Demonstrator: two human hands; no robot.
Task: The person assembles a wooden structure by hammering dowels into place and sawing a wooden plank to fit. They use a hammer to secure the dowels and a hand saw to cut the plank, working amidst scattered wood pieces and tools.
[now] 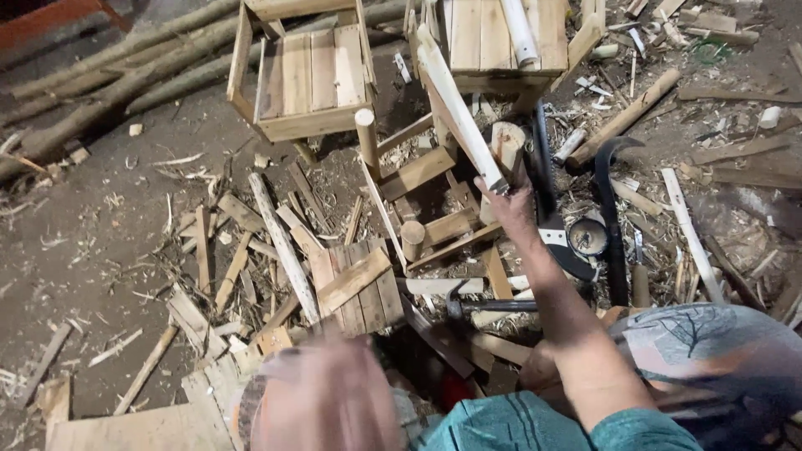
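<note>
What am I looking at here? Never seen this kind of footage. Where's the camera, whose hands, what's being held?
There is one picture, from a camera worn on a person's head, looking down at their own arms. No machine is involved.

The right hand reaches forward and grips the lower end of a pale wooden slat, which leans against a half-built wooden frame. The left hand is close to the lens and blurred; I cannot tell whether it holds anything.

The dirt floor is strewn with offcuts and shavings. A hammer lies near the person's knees, a finished small crate stands further off, and a dark curved blade lies to the right.
</note>
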